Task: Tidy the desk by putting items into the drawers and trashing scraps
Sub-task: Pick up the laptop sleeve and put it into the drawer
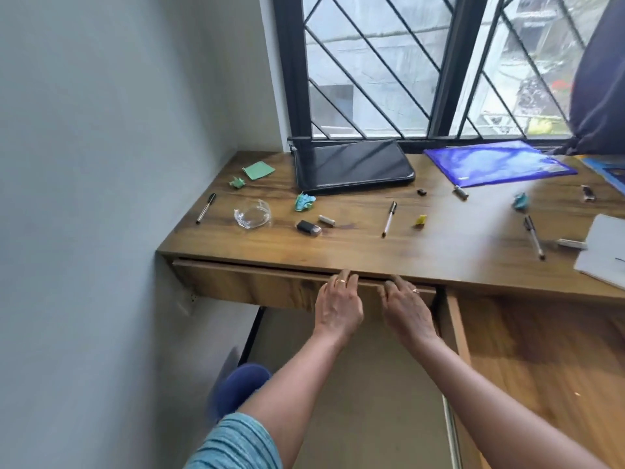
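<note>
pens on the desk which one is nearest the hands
The middle pen, straight beyond the right hand gripping the drawer, beside the yellow scrap. The left pen and right pen lie farther off.

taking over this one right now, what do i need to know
The left hand and right hand both grip the top edge of the drawer, which is barely open.
On the desk lie pens, scraps, a black case and a folder.
Nothing looks stowed or trashed yet.
Left to do: pull the drawer out, put items in, bin the scraps.
</note>
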The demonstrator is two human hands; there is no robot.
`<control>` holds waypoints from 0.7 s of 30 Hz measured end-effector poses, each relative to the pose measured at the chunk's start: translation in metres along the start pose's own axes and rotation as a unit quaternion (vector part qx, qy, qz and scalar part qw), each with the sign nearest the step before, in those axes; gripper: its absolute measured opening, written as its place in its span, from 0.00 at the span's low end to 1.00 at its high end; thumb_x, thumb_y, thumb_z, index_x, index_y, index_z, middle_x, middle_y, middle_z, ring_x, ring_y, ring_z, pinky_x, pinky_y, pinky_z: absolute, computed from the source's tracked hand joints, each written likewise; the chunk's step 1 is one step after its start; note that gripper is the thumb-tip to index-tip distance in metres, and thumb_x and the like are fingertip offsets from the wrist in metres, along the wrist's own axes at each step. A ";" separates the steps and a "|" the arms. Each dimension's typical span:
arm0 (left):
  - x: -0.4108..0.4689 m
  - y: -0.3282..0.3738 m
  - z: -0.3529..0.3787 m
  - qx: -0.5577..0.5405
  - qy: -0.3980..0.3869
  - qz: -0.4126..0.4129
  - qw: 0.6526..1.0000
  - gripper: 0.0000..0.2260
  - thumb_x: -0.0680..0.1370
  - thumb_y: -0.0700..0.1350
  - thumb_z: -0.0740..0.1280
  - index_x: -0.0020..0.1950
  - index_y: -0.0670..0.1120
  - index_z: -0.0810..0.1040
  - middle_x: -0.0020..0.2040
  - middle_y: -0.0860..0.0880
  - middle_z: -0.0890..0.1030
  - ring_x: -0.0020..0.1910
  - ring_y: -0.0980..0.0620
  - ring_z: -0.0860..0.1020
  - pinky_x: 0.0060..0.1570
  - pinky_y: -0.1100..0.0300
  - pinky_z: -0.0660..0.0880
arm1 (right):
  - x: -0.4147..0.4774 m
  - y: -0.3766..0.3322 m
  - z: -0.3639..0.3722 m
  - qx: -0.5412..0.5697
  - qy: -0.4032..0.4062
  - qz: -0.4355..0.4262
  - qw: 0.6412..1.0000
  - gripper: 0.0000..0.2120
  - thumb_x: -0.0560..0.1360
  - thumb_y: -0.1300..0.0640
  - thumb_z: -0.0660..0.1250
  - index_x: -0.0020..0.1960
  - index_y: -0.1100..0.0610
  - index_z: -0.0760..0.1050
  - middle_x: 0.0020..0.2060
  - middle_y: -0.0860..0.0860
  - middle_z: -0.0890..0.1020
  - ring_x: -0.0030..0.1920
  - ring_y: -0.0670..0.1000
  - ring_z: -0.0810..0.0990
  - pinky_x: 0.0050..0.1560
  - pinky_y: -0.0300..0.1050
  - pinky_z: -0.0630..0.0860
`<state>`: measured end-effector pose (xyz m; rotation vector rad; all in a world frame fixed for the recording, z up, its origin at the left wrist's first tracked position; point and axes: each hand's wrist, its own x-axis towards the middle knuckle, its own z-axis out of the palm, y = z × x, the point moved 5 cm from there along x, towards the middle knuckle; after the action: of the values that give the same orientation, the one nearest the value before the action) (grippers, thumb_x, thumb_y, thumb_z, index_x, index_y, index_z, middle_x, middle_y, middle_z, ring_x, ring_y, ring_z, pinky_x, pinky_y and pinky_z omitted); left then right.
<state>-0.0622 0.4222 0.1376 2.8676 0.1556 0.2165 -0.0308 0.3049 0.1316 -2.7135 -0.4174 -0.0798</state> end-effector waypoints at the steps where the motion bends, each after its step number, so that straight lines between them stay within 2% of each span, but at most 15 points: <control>1: 0.010 -0.004 -0.003 -0.008 0.007 -0.003 1.000 0.21 0.78 0.41 0.58 0.71 0.42 0.67 0.72 0.44 0.68 0.70 0.45 0.68 0.68 0.53 0.65 | 0.010 0.000 0.000 0.021 0.005 0.013 1.000 0.16 0.81 0.53 0.53 0.57 0.61 0.75 0.60 0.58 0.75 0.62 0.58 0.72 0.63 0.49 0.68; 3: 0.032 -0.011 -0.008 -0.018 0.026 -0.005 0.999 0.20 0.78 0.40 0.57 0.71 0.42 0.67 0.71 0.44 0.68 0.69 0.45 0.68 0.69 0.54 0.64 | 0.032 -0.003 0.000 0.069 0.012 0.039 0.997 0.16 0.81 0.53 0.52 0.55 0.62 0.75 0.56 0.58 0.76 0.57 0.59 0.74 0.59 0.51 0.70; 6: 0.073 -0.025 -0.015 -0.050 0.033 -0.022 0.998 0.21 0.77 0.39 0.58 0.71 0.42 0.67 0.71 0.44 0.69 0.70 0.46 0.67 0.70 0.56 0.63 | 0.081 -0.010 -0.001 0.121 0.019 0.071 0.990 0.16 0.81 0.54 0.53 0.56 0.64 0.74 0.56 0.60 0.76 0.55 0.60 0.74 0.58 0.52 0.70; 11: 0.160 -0.065 -0.030 -0.124 0.025 -0.139 0.982 0.19 0.78 0.41 0.57 0.70 0.42 0.68 0.69 0.42 0.70 0.68 0.43 0.67 0.67 0.54 0.64 | 0.185 -0.016 -0.007 0.174 0.040 0.118 0.977 0.16 0.79 0.58 0.57 0.59 0.68 0.73 0.60 0.64 0.75 0.59 0.62 0.73 0.58 0.49 0.69; 15: 0.236 -0.104 -0.035 -0.156 -0.008 -0.237 0.959 0.21 0.78 0.40 0.57 0.71 0.40 0.66 0.70 0.40 0.69 0.69 0.42 0.67 0.68 0.54 0.63 | 0.261 -0.008 -0.006 0.143 -0.001 0.128 0.981 0.17 0.76 0.60 0.60 0.62 0.68 0.70 0.62 0.64 0.72 0.61 0.64 0.72 0.61 0.50 0.68; 18: 0.288 -0.130 -0.041 -0.170 -0.024 -0.317 0.933 0.18 0.78 0.39 0.57 0.67 0.39 0.69 0.67 0.39 0.72 0.66 0.40 0.70 0.65 0.53 0.67 | 0.310 0.000 -0.002 0.100 -0.024 0.091 0.991 0.18 0.74 0.59 0.65 0.61 0.67 0.70 0.62 0.63 0.71 0.60 0.64 0.72 0.61 0.51 0.69; 21: 0.337 -0.148 -0.045 -0.151 -0.047 -0.358 0.920 0.17 0.77 0.38 0.57 0.64 0.36 0.72 0.65 0.37 0.74 0.65 0.38 0.71 0.63 0.54 0.68 | 0.352 0.005 0.009 0.068 -0.046 0.044 0.996 0.21 0.73 0.56 0.69 0.60 0.66 0.70 0.61 0.61 0.71 0.62 0.61 0.70 0.62 0.50 0.68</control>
<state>0.2489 0.6178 0.1860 2.3201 1.0247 -0.0430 0.3064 0.4019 0.1615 -2.6033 -0.3169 0.0950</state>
